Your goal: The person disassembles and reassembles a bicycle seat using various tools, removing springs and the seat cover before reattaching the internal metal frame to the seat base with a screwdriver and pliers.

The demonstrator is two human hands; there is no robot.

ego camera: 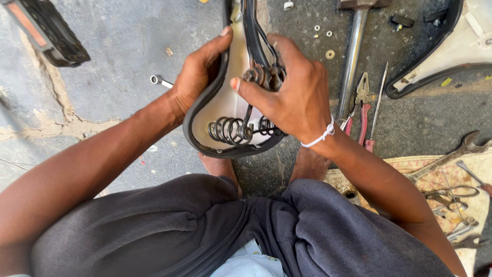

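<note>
Saddle (pixel 225 102): upside down, held above the bare feet (pixel 220 166), pale underside facing the camera.
Left hand (pixel 197 77): closed round the saddle's left rim, thumb hooked over the edge.
Right hand (pixel 294 95): fingers curled shut over the upper springs (pixel 261 76) and the black rails.
Lower springs (pixel 230 131): two coils at the wide end, uncovered.
Pliers (pixel 363 102): on the ground right of the saddle, beside a metal rod (pixel 353 56) and a thin screwdriver (pixel 376 107).
Washers (pixel 329 53): scattered on the ground, well apart from the hands.
Risk, pinch: a coil likely nips the right fingers if a spring slips under load.
Risk, drop: a slack left grip probably sends the saddle onto the feet.
Risk, loss: the small washers could roll off if kicked.
</note>
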